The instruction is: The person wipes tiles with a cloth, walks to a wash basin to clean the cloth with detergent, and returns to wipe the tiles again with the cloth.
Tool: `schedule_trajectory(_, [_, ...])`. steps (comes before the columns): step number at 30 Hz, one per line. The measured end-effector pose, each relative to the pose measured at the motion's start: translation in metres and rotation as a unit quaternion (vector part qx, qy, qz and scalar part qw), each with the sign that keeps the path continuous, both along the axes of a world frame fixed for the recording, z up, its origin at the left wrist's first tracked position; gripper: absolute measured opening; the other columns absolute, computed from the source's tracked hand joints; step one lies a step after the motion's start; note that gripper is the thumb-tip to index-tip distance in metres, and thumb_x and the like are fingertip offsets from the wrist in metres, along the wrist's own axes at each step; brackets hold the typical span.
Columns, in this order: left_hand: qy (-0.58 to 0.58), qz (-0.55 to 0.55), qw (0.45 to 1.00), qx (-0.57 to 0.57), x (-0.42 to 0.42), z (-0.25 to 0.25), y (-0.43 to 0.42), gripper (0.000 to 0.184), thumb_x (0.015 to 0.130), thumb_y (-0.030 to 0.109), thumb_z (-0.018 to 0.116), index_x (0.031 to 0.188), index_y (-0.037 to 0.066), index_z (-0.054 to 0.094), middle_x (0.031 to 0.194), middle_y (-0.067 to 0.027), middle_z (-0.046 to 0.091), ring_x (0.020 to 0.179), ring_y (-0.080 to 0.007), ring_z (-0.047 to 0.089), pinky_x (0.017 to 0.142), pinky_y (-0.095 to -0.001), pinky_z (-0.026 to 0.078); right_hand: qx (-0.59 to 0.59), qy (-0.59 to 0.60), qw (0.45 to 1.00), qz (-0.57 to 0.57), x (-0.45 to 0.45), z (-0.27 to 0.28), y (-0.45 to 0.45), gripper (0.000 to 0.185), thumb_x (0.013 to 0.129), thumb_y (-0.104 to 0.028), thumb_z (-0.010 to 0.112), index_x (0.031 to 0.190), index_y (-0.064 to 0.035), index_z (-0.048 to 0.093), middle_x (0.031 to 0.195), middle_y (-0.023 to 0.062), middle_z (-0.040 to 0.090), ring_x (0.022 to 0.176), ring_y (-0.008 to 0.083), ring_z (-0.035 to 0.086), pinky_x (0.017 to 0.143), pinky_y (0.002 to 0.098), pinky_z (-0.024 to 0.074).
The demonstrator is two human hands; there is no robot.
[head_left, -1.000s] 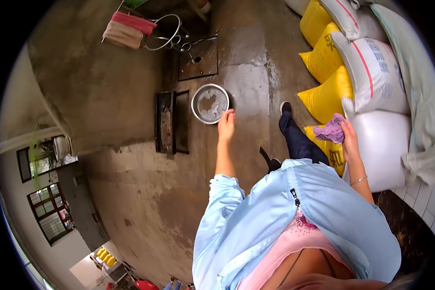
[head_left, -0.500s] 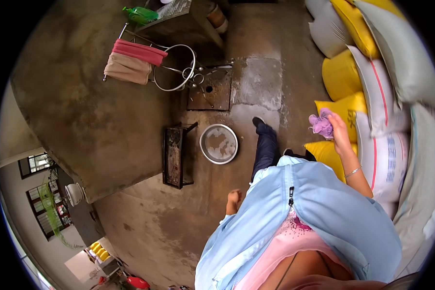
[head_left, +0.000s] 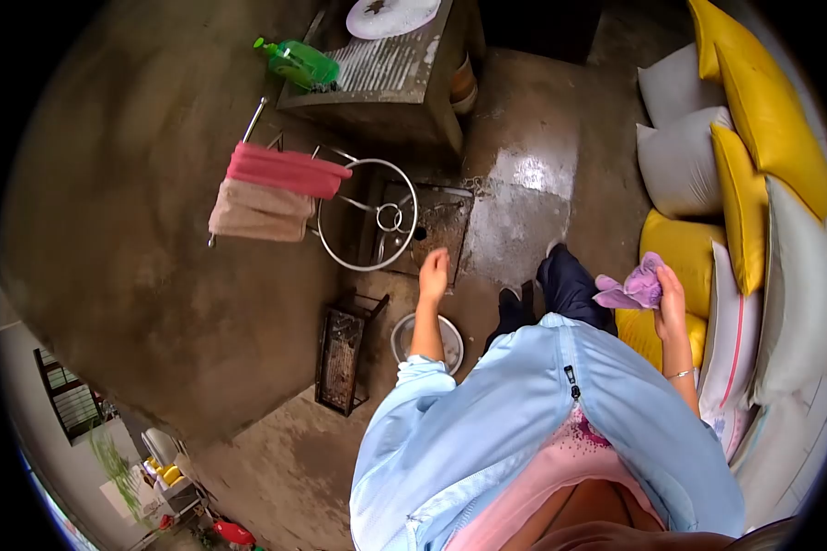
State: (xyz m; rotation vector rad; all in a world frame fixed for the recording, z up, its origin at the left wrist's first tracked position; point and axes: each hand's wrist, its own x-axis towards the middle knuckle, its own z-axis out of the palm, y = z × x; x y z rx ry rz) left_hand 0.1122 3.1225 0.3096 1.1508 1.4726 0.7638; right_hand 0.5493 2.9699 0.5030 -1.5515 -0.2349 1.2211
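Note:
My right hand is closed round a crumpled purple cloth, beside the yellow sacks. My left hand is raised over the floor with its fingers curled together; whether anything is inside them is too small to tell. Below that forearm lies a round metal basin, partly hidden by my arm and sleeve. A metal washstand with a large ring stands ahead and to the left, with a pink towel and a beige towel hanging on it.
A concrete washing slab at the top holds a green bottle and a round basin of suds. A low black rack stands left of the floor basin. Stacked sacks line the right side.
The view has moved forward, so the washstand and slab show closer and the floor basin is now under my left forearm. My left hand dropped back, then swung forward. The purple cloth stays in my right hand.

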Motion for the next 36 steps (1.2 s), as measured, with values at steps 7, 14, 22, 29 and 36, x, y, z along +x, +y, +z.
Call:
schedule_trajectory(7, [0.148, 0.007, 0.979, 0.139, 0.076, 0.062, 0.161, 0.022, 0.091, 0.014, 0.052, 0.109, 0.005, 0.062, 0.106, -0.0157, 0.062, 0.099, -0.0317, 0.059, 0.089, -0.0365, 0.045, -0.031, -0.011, 0.998, 0.055, 0.080, 0.006, 0.173, 0.024, 0.096, -0.020, 0.050, 0.113, -0.0045, 0.056, 0.100, 0.0031, 0.061, 0.091, 0.0126, 0.059, 0.082, 0.0281, 0.0476])
schedule_trajectory(14, [0.133, 0.097, 0.986, -0.003, 0.128, 0.008, 0.161, 0.024, 0.091, 0.014, 0.053, 0.112, 0.006, 0.061, 0.104, -0.0136, 0.061, 0.094, -0.0243, 0.061, 0.085, -0.0332, 0.047, 0.028, -0.007, 0.983, 0.182, 0.093, 0.047, 0.428, 0.026, 0.096, -0.020, 0.050, 0.113, -0.0019, 0.058, 0.103, 0.0039, 0.062, 0.094, 0.0114, 0.058, 0.086, 0.0260, 0.0444])
schedule_trajectory(22, [0.081, 0.272, 0.958, 0.035, 0.130, 0.024, 0.249, 0.027, 0.090, 0.003, 0.051, 0.116, 0.004, 0.058, 0.110, -0.0117, 0.058, 0.094, -0.0212, 0.061, 0.084, -0.0307, 0.048, 0.100, -0.059, 0.916, 0.383, -0.010, 0.076, 0.634, 0.029, 0.095, -0.023, 0.052, 0.116, -0.0047, 0.058, 0.106, 0.0025, 0.061, 0.097, 0.0100, 0.056, 0.086, 0.0239, 0.0430])
schedule_trajectory(29, [0.077, 0.328, 0.930, 0.146, 0.100, 0.074, 0.384, 0.026, 0.094, 0.005, 0.046, 0.117, 0.001, 0.056, 0.113, -0.0135, 0.055, 0.096, -0.0223, 0.060, 0.085, -0.0320, 0.048, 0.054, 0.043, 0.917, 0.393, -0.071, 0.057, 0.751, 0.027, 0.095, -0.018, 0.052, 0.116, -0.0011, 0.057, 0.099, 0.0046, 0.064, 0.088, 0.0104, 0.061, 0.082, 0.0260, 0.0480])
schedule_trajectory(36, [0.199, 0.309, 0.924, 0.104, 0.081, 0.105, 0.390, 0.019, 0.093, 0.002, 0.048, 0.108, 0.000, 0.060, 0.104, -0.0148, 0.058, 0.095, -0.0246, 0.059, 0.084, -0.0322, 0.048, 0.187, -0.111, 0.895, 0.388, -0.125, 0.038, 0.896, 0.028, 0.093, -0.017, 0.056, 0.116, -0.0022, 0.057, 0.099, 0.0033, 0.062, 0.091, 0.0100, 0.057, 0.081, 0.0255, 0.0466])
